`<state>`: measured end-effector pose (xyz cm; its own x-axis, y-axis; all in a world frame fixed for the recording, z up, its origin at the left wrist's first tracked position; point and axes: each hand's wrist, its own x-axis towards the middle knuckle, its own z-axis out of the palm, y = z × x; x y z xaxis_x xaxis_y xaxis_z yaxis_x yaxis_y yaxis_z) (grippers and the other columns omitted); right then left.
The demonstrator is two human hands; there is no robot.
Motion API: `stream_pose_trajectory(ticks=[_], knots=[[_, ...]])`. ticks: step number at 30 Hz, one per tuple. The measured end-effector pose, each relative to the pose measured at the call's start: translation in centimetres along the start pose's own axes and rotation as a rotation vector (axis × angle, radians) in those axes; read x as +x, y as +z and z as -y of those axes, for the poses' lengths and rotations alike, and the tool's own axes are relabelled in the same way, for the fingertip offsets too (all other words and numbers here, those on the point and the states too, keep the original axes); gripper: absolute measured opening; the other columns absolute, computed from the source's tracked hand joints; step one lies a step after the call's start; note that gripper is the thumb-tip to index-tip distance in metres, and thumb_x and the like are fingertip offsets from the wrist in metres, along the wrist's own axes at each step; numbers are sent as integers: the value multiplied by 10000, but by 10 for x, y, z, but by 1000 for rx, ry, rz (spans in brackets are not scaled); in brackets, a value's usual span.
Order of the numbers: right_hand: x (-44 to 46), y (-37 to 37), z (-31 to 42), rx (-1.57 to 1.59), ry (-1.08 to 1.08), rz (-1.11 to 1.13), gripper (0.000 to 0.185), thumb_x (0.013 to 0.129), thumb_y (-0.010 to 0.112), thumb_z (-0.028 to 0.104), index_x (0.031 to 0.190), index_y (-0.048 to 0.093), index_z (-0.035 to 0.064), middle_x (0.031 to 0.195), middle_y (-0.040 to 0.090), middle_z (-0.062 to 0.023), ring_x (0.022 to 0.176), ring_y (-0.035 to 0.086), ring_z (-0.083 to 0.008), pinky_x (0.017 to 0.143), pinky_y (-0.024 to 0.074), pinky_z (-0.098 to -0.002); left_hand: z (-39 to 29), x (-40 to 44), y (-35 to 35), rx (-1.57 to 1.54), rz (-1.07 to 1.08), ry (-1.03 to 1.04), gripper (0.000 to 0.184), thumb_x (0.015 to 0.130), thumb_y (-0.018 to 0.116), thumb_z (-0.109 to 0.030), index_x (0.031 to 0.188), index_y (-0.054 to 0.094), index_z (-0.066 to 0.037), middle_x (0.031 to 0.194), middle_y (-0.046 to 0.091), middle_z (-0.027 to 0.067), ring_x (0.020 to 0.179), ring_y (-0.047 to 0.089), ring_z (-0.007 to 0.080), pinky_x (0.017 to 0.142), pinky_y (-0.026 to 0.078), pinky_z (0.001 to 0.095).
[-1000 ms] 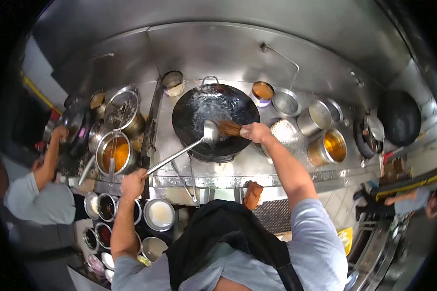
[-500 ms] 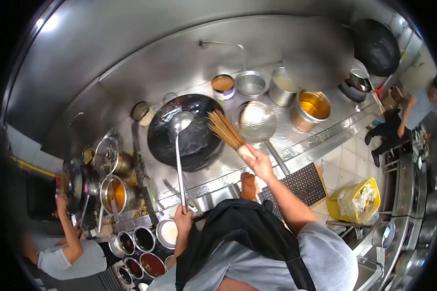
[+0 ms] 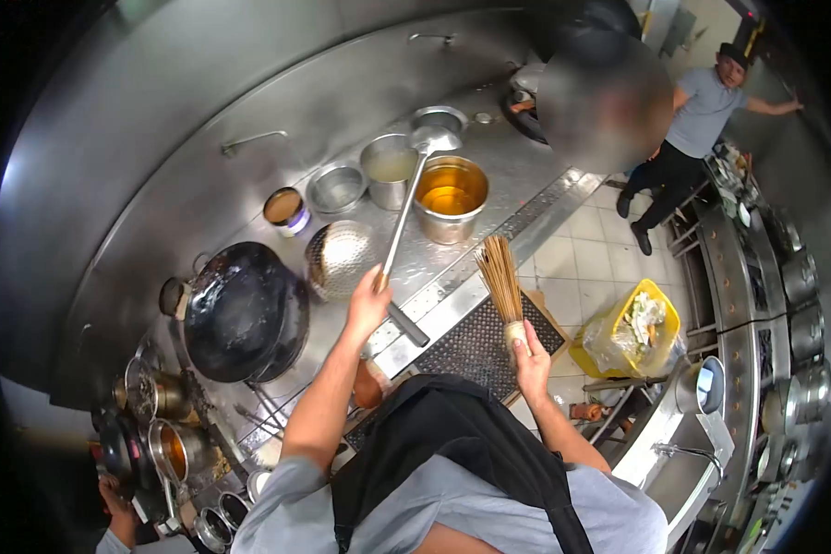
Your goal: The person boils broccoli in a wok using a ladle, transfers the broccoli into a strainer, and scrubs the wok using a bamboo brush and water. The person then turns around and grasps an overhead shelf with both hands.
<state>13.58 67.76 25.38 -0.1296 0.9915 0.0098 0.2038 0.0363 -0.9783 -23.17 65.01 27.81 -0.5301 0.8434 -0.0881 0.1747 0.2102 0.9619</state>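
Observation:
My left hand (image 3: 367, 307) is closed round the handle of a long wok ladle (image 3: 403, 222). The ladle slants up and away, its bowl over the pots at the back of the steel counter. In my right hand (image 3: 530, 362) is a bamboo wok brush (image 3: 501, 284), held by its bound end with the bristles pointing up. It hangs over a black perforated mat (image 3: 443, 355). A black wok (image 3: 245, 309) sits on the stove to the left with nothing in it. Near my left hand lies a round dimpled metal strainer (image 3: 340, 258) with a dark handle.
A pot of amber liquid (image 3: 451, 226), a pot of cloudy liquid (image 3: 388, 194), a metal bowl (image 3: 336, 208) and a tin (image 3: 286, 222) line the counter. A yellow bin (image 3: 660, 342) stands on the floor. A co-worker (image 3: 702, 120) stands back right; another's hand (image 3: 115, 499) shows lower left.
My view has turned right. The ladle has left the wok and is now raised over the back pots. The brush has moved right, away from the wok, and points more upright.

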Motion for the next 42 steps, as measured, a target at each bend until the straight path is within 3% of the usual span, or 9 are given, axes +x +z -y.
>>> stream_pose_trajectory(ticks=[9, 12, 15, 18, 23, 28, 30, 34, 42], knots=[[-8, -22, 12, 59, -21, -66, 479, 1021, 520, 129, 1463, 443, -39, 1435, 535, -177, 1310, 505, -218, 1105, 364, -323, -15, 86, 118, 195, 194, -211, 747, 905, 656, -206, 1566, 309, -167, 1003, 688, 185, 744, 660, 266, 666, 538, 401], [-3, -1, 25, 18, -67, -39, 539, 1011, 528, 138, 1494, 379, -49, 1440, 506, -179, 1321, 480, -245, 1118, 347, -347, 2, 55, 96, 625, 64, 301, 716, 904, 674, -238, 1541, 355, -167, 1103, 647, 223, 966, 644, 338, 840, 523, 432], [0, 43, 68, -121, -187, 31, 602, 967, 567, 110, 1495, 343, -70, 1306, 531, -199, 1210, 525, -313, 1095, 368, -382, -22, -19, 70, 129, 274, 98, 577, 882, 747, -243, 1396, 536, -90, 1128, 644, 156, 1075, 621, 291, 943, 498, 404], [-5, 105, 92, -90, -517, 304, 587, 942, 575, 75, 1479, 379, -56, 1371, 503, -208, 1263, 503, -329, 1099, 371, -396, -54, -99, 40, 10, 202, 401, 946, 820, 822, -207, 1566, 257, -69, 1332, 591, 175, 1192, 592, 253, 1002, 480, 372], [-39, 214, 136, 73, -544, 813, 508, 884, 609, 14, 1380, 509, -27, 1370, 537, -230, 1273, 523, -373, 1092, 395, -418, -60, -131, -104, 21, -248, -119, 841, 761, 825, -110, 1443, 342, -18, 1222, 590, 149, 1111, 583, 211, 962, 492, 329], [-90, 364, 141, -93, -749, 966, 537, 865, 644, 49, 1385, 509, 38, 1262, 594, -192, 1180, 564, -353, 998, 468, -412, -20, -169, -278, 260, -500, 91, 628, 746, 824, -189, 1303, 577, -37, 1093, 708, 162, 986, 692, 222, 888, 541, 357], [-116, 414, 151, -241, -798, 1110, 560, 855, 674, 111, 1382, 503, 27, 1186, 606, -202, 1155, 559, -367, 998, 460, -438, -19, -173, -346, 628, -437, 84, 644, 731, 812, -176, 1326, 600, -46, 1073, 698, 240, 960, 700, 380, 847, 562, 415], [-153, 495, 141, -469, -852, 1201, 441, 843, 682, 160, 1246, 591, 4, 1098, 627, -208, 1066, 616, -371, 933, 498, -468, 9, -149, -413, 1025, -46, -250, 523, 739, 743, -184, 1242, 650, -74, 1058, 706, 228, 953, 701, 380, 837, 566, 467], [-161, 518, 122, -615, -884, 1142, 164, 799, 593, 44, 953, 636, 9, 922, 658, -205, 861, 682, -386, 785, 551, -466, 122, 21, -437, 902, -316, -432, 401, 774, 706, -291, 1114, 688, -80, 1088, 716, 198, 1044, 687, 363, 904, 556, 460]])
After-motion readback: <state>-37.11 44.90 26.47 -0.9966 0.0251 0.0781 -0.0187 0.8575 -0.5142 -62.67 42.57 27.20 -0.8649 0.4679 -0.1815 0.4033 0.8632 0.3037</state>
